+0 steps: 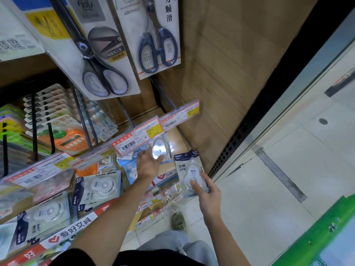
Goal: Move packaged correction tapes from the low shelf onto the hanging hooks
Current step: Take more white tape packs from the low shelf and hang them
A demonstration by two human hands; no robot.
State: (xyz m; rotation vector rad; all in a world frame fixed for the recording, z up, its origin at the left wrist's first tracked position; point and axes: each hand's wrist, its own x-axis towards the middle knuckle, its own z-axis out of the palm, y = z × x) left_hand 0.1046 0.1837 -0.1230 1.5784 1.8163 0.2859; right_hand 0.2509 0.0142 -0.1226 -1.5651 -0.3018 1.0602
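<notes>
Right hand (206,196) pinches a tape pack (191,173) just right of the price rail (138,139), while the left hand (148,164), fingers relaxed, touches a hung pack (159,148) beneath it; glare may hide the hook tip, so the pack could miss and drop.

A packaged correction tape (191,172), a white teardrop dispenser in a clear blister on a dark-topped card, stands upright, pinched at its lower end. A second clear pack (160,148) sits under the price-tag hook (139,138). More packs (98,187) lie flat on the low shelf (80,225).
</notes>
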